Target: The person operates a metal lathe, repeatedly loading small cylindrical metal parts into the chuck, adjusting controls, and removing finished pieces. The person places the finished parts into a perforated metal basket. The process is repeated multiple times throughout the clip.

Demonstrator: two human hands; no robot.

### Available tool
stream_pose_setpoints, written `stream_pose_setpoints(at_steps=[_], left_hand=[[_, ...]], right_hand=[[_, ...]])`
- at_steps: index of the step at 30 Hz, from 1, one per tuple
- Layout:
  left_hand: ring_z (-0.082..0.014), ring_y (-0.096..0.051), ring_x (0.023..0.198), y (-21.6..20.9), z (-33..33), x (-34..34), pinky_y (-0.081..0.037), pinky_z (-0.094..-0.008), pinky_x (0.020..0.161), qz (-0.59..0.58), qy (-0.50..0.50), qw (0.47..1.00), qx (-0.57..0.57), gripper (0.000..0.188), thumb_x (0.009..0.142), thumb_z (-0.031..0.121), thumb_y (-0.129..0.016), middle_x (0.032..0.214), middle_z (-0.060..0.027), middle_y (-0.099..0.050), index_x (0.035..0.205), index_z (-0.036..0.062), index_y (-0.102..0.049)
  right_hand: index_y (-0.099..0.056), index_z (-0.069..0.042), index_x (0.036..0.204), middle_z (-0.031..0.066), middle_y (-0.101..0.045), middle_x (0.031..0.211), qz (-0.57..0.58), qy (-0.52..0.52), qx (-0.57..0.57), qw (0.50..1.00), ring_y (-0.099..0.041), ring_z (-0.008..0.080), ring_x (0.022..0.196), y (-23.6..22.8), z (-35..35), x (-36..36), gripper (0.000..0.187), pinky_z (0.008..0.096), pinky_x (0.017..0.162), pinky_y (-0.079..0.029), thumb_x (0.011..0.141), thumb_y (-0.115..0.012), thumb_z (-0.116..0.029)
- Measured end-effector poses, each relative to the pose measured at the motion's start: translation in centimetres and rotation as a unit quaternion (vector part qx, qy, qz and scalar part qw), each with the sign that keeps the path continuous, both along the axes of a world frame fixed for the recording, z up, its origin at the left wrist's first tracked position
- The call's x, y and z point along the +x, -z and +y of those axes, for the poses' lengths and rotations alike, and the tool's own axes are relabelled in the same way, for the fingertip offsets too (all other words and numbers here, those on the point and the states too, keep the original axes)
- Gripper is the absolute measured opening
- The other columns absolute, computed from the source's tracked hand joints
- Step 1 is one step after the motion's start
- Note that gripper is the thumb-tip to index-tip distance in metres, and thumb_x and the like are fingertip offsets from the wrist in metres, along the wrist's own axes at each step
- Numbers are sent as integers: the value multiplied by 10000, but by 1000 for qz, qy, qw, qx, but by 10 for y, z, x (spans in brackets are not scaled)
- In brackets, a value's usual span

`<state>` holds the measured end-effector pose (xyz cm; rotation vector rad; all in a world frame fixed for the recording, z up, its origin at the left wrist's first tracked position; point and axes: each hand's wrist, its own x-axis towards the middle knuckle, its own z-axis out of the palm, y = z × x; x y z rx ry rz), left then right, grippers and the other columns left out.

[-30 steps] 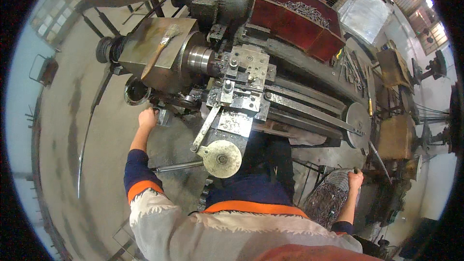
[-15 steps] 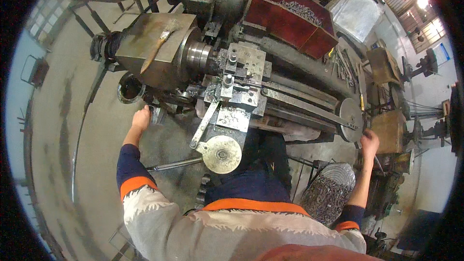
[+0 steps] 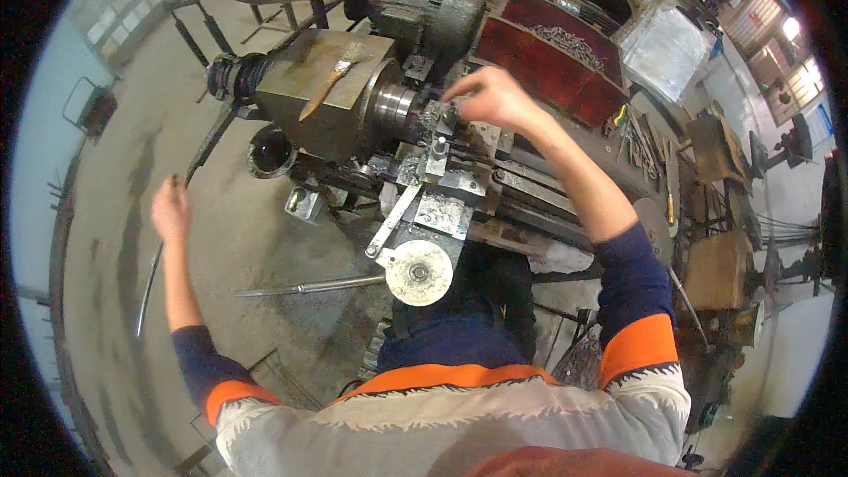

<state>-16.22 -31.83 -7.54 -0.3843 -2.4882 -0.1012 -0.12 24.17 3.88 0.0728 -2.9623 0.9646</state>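
Observation:
My left hand [image 3: 171, 210] is closed around a long dark lever [image 3: 205, 148] that runs down from the left end of a small lathe's headstock [image 3: 309, 119]. Across the lathe, my right hand [image 3: 496, 104] reaches over the tool post [image 3: 439, 148], beside the bright round chuck [image 3: 395, 109]. Its fingers are bent and pressed together, pointing toward the chuck; what they hold, if anything, is hidden. Below the tool post, a flat metal link [image 3: 393, 219] joins a pale round disc [image 3: 419, 273] with a long rod handle [image 3: 309, 287].
A wooden-handled brush [image 3: 325, 91] lies on the headstock. Behind the lathe are a motor [image 3: 428, 13] and a red bin [image 3: 534, 62] of small metal pieces. Hand tools [image 3: 645, 146] lie at right. A round can [image 3: 270, 151] and a small clear tub [image 3: 304, 204] sit below the headstock.
My right hand has left the wheel at the lathe's right end and come up to the chuck. My left hand has moved left onto the long lever. The view has shifted slightly.

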Motion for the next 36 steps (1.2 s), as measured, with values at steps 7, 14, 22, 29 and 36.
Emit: stream_pose_setpoints(at_steps=[7, 14, 22, 29, 36], left_hand=[[-361, -593, 886, 18, -34, 69, -446, -454, 734, -152, -231, 957, 90, 592, 863, 573, -342, 911, -190, -629, 968, 66, -629], [-367, -589, 900, 1, 13, 125, -452, -452, 769, -228, -294, 919, 129, 568, 777, 586, -488, 917, -191, -629, 967, 71, -636], [-381, -601, 722, -3, 42, 142, -463, -472, 636, -224, -236, 942, 79, 420, 754, 442, -601, 754, -201, -608, 851, 35, -580], [-237, -631, 705, -89, 150, 155, -486, -327, 657, -273, 263, 857, 350, 291, 840, 208, -572, 798, -159, -642, 921, -71, -581], [-184, -626, 613, -96, 320, 167, -492, -275, 599, -536, 421, 451, 576, 383, 927, 311, -449, 725, -119, -639, 888, -35, -606]], right_hand=[[-670, -31, 746, 194, -619, 709, -65, -26, 95, 993, -625, 299, 685, 29, -34, -59, 298, 350, 653, -492, 547, -606, -243], [-641, -2, 663, 214, -594, 675, -28, 1, 135, 990, -604, 342, 656, 36, -47, -62, 232, 367, 626, -491, 534, -561, -179], [-630, 20, 676, 209, -596, 663, -57, -3, 143, 988, -606, 317, 627, 26, -48, -55, 256, 361, 614, -490, 543, -582, -194], [-695, -39, 823, 140, -649, 902, 192, -174, -45, 965, -581, 269, 923, -9, -31, -4, 359, 334, 814, -446, 554, -577, -247], [-689, -51, 909, 91, -636, 1023, 283, -162, -129, 937, -502, 290, 1089, 5, -64, 67, 415, 402, 924, -384, 604, -606, -320]])
